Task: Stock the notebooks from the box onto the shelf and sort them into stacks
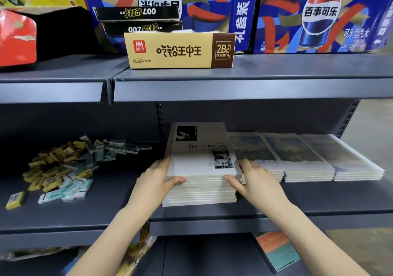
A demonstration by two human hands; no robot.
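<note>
A tall stack of white notebooks (200,156) with "Time & Memory" covers stands on the middle grey shelf (106,209). My left hand (158,179) grips the stack's left front corner, thumb on the front edge. My right hand (253,180) grips the right front corner the same way. To the right lie three lower stacks of notebooks (306,158) with blue-and-yellow painted covers, side by side and touching. The box the notebooks come from is not in view.
A heap of small erasers (63,169) covers the shelf's left part. On the upper shelf sit a tan eraser carton (178,50), black 007 boxes (138,13) and large Pepsi cartons (319,14). An orange-and-teal notebook (278,252) leans on the bottom shelf.
</note>
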